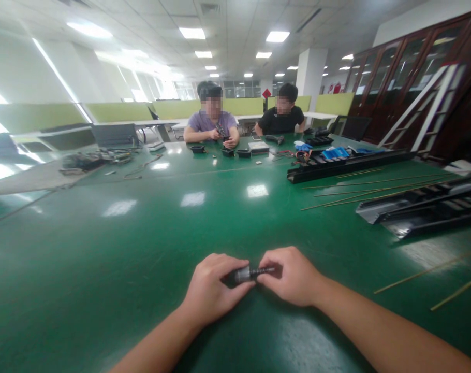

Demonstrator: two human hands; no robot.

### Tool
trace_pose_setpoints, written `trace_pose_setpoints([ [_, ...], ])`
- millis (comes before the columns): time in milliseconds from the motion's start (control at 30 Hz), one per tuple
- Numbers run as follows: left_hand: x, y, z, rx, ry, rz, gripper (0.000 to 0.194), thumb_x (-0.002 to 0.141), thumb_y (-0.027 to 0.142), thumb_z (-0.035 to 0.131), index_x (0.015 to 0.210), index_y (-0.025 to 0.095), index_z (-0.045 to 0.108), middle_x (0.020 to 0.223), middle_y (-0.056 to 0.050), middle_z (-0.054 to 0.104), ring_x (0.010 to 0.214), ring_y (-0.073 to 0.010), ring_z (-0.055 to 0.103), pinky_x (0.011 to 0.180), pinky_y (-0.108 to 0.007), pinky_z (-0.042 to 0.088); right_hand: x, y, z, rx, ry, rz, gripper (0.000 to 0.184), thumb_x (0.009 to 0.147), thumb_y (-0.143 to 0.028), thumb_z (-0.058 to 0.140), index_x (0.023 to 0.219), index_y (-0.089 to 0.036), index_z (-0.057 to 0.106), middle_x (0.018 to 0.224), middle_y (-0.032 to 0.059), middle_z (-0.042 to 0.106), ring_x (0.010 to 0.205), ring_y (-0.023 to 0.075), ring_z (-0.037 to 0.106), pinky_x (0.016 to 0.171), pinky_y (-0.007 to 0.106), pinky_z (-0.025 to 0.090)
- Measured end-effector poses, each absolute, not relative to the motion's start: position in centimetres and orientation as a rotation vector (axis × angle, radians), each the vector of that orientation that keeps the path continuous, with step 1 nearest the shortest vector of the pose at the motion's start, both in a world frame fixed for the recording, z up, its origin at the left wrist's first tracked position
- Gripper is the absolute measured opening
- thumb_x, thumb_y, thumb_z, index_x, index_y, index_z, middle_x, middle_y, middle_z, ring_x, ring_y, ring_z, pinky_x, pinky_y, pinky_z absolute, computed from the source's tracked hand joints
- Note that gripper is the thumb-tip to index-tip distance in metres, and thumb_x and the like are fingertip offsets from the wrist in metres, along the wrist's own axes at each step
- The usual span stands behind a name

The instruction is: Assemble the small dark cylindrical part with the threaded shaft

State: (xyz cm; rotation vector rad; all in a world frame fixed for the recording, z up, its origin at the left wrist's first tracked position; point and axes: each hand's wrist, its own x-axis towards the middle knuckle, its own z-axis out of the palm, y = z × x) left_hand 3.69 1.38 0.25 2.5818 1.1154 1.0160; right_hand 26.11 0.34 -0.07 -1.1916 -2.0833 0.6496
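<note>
Low in the head view, just above the green table [153, 243], both hands hold one small dark cylinder with a silver-grey band [242, 275]. A thin ridged shaft [261, 271] sticks out of its right end. My left hand [214, 285] is closed round the body, thumb below and fingers above. My right hand [292, 277] pinches about the shaft with thumb and forefinger, and the tip shows between them. The body's left end is hidden in my left palm. Blur keeps me from telling its exact kind.
Across the table sit two people; one holds a dark tool [221, 130] above small black boxes [243, 153]. At right lie black metal channels [433, 207], thin yellowish rods [355, 196] and blue items [335, 154]. A cable bundle [88, 161] lies far left; a ladder [433, 109] stands behind.
</note>
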Motion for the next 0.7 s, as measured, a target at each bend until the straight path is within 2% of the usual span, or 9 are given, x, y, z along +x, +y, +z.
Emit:
trace_pose_setpoints([
  [700,3.63,1.38,0.18,2.562,1.104,1.023,0.024,0.077,0.035,0.078,0.098,0.024,0.072,0.084,0.000,0.074,0.072,-0.0173,0.066,0.068,-0.030,0.051,26.28,0.15,0.37,-1.205,-2.098,0.670,0.006,0.079,-0.025,0.068,0.078,-0.019,0.069,0.069,-0.0009,0.067,0.062,0.0132,0.057,0.058,0.023,0.037],
])
